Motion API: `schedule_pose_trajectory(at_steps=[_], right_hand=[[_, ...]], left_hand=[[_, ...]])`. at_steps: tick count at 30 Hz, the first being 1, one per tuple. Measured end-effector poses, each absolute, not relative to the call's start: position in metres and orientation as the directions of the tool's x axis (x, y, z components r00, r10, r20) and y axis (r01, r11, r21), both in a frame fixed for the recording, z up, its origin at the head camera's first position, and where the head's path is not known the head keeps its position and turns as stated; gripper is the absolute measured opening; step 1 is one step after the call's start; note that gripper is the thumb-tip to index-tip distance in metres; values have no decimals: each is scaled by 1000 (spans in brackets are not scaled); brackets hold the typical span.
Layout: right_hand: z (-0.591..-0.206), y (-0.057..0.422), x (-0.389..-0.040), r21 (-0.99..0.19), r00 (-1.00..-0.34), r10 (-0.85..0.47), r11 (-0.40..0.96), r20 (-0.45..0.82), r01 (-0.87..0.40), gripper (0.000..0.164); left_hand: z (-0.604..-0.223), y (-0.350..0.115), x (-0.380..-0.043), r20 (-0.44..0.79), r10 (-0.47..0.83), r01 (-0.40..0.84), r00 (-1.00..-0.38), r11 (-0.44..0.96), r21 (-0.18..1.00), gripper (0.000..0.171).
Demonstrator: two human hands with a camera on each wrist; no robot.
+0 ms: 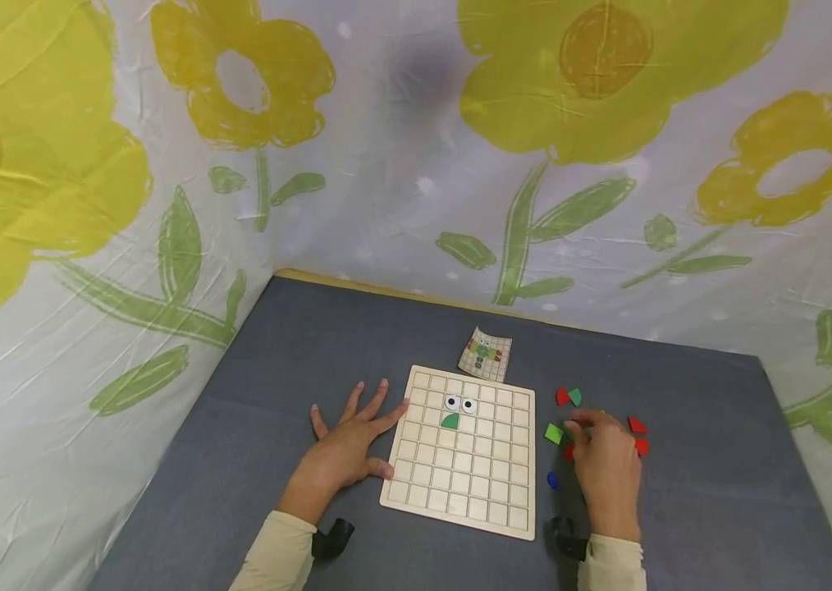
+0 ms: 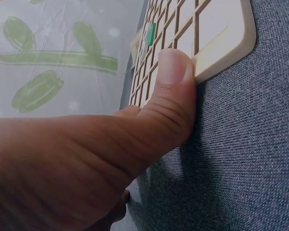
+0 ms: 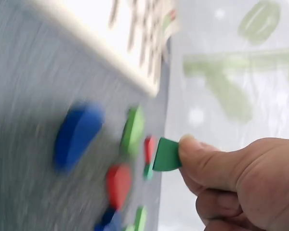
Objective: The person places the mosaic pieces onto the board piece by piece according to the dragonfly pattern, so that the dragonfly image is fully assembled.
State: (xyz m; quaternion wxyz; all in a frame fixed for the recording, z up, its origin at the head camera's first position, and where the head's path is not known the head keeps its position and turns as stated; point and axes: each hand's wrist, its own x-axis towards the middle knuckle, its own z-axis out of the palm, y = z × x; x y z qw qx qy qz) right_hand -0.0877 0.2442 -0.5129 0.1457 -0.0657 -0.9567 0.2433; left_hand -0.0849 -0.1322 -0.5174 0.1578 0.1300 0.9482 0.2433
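Note:
A pale wooden grid board (image 1: 486, 513) lies on the dark table. On it sit two round eye pieces (image 1: 468, 405) side by side, with a green quarter-circle piece (image 1: 450, 421) just below them. My left hand (image 1: 342, 451) rests at the board's left side, fingers spread; in the left wrist view its thumb (image 2: 173, 72) touches the board's edge. Right of the board, my right hand (image 1: 608, 472) pinches a small green curved-edged piece (image 3: 166, 155) between thumb and finger, held above the loose pieces. Part of that piece is hidden by the fingertips.
Around my right hand lie several loose pieces: a light green square (image 1: 553, 433), a blue piece (image 1: 552, 480), a red one (image 1: 561, 396) touching a green one (image 1: 574, 397), and more red ones (image 1: 637, 424). A patterned picture card (image 1: 490, 365) lies behind the board. Flower-printed cloth (image 1: 386, 205) hangs behind.

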Motion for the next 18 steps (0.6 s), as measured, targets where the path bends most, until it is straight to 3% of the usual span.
schedule_pose_trajectory(at_steps=[6,18], right_hand=[[-507,212,-89,-523,-969,72,850,238,-65,17],[-514,149,-94,-574,-975,-64,799,215,-179,16]], left_hand=[[-517,-132,-85,-244,321,163,-915,848,505,106],[-520,-132,-85,-236,326,173,-915,848,501,106]])
